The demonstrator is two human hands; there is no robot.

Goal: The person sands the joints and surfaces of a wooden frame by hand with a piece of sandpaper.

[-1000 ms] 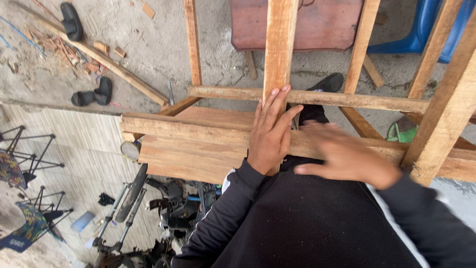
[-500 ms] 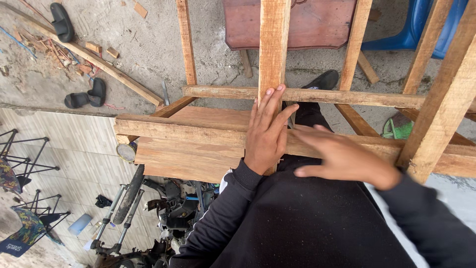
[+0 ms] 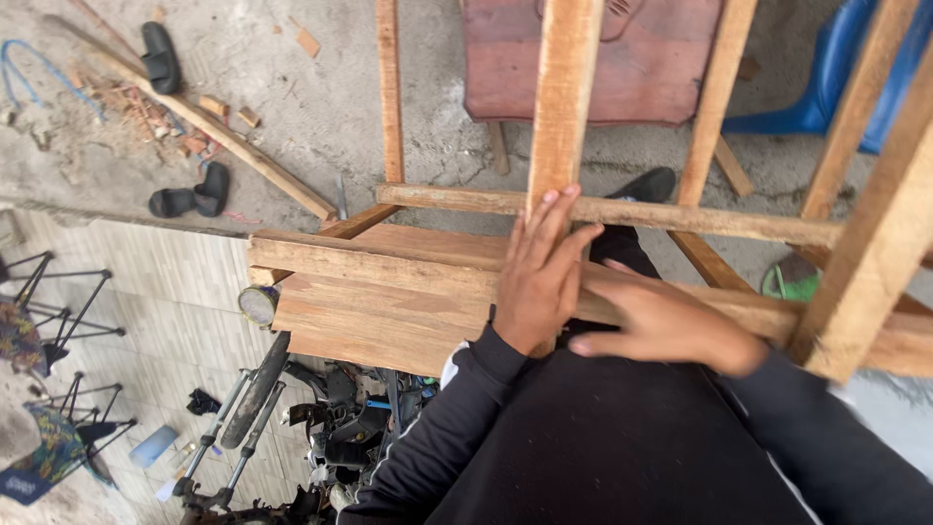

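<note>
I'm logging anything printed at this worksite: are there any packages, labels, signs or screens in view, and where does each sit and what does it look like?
None can be made out: no package, label, sign or screen.
The left hand lies flat on the wooden frame; the right hand is blurred beside it.
Below left lies a small pale blue cylinder, too small to tell what it is.

An outdoor carpentry workshop: rough timber frame (image 3: 622, 209), wood scraps (image 3: 194, 126) on concrete ground (image 3: 292, 87).
</note>
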